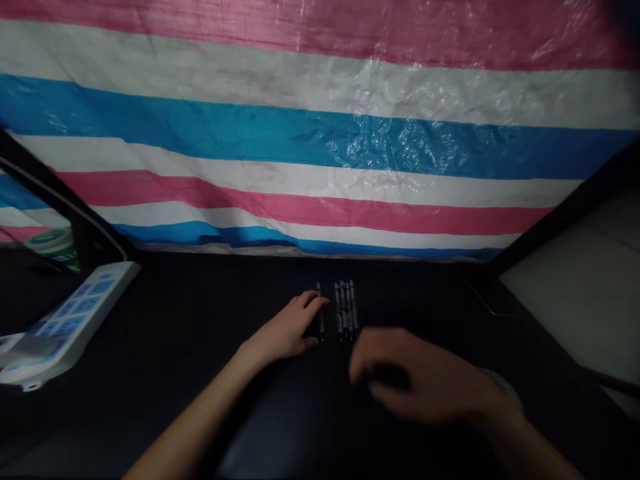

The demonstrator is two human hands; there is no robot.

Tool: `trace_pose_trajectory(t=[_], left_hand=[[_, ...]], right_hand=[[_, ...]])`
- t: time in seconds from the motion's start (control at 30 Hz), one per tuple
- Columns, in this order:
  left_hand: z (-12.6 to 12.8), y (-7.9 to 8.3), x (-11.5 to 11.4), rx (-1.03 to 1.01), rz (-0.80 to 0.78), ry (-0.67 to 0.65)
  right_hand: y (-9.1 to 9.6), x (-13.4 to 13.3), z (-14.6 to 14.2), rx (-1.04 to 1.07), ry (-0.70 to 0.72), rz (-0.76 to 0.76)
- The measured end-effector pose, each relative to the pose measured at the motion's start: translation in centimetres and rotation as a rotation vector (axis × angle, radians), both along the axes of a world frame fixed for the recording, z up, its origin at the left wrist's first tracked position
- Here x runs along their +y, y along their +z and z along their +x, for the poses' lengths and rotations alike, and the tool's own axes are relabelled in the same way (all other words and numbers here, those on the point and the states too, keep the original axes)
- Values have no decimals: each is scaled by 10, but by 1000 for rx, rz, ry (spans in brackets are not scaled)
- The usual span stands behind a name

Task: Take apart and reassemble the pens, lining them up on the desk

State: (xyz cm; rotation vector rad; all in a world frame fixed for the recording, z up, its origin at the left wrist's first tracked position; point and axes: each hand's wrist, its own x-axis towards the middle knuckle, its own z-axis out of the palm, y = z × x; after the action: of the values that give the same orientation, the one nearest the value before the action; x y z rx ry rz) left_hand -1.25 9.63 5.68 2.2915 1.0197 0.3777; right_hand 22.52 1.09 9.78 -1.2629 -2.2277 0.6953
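A single slim pen point(321, 323) lies upright in view on the dark table. My left hand point(290, 327) rests beside it, fingers stretched and thumb apart, with a fingertip across the pen's upper part. Just to the right, several similar clear-barrelled pens point(347, 310) with dark grips lie side by side in a row, tips toward me. Nearer to me and right of that row is my right hand point(415, 377), blurred by motion. Its fingers are curled, a gap shows between them and the thumb, and nothing is visible in it.
On the left lies a white power strip point(85, 313) with blue sockets, a plug at its near end. Behind it stands a green and white tub point(53, 247). A striped plastic sheet point(320, 140) hangs along the back of the black table point(200, 287). Dark frame bars flank both sides.
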Motion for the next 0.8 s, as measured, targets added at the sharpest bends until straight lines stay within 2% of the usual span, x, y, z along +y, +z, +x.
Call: trace_pose_trajectory(t=[0.1, 0.17, 0.27, 0.43, 0.53, 0.6, 0.63, 0.67, 0.73, 0.8], left_hand=[[2, -24, 11, 0, 120, -29], [8, -31, 12, -19, 180, -61], [14, -34, 13, -29, 236, -130], [11, -31, 15, 52, 420, -122], [12, -28, 9, 8, 624, -111], [14, -24, 3, -42, 722, -172], [15, -23, 0, -62, 738, -208], [15, -21, -3, -87, 725, -253], [15, -21, -4, -197, 629, -231], [13, -22, -2, -403, 410, -55]], right_hand=[[-24, 32, -1, -11, -84, 68], [-44, 46, 0, 52, -173, 77], [-65, 55, 3, 192, -218, 35], [-73, 48, 4, 417, -389, -186], [-74, 38, -4, 474, -305, -403], [-75, 30, -12, 517, -206, -584], [-75, 25, -16, 619, -125, -795], [-76, 21, -20, 716, -74, -929], [-77, 14, -26, 872, -9, -1083], [-80, 9, -31, 999, 12, -1157]])
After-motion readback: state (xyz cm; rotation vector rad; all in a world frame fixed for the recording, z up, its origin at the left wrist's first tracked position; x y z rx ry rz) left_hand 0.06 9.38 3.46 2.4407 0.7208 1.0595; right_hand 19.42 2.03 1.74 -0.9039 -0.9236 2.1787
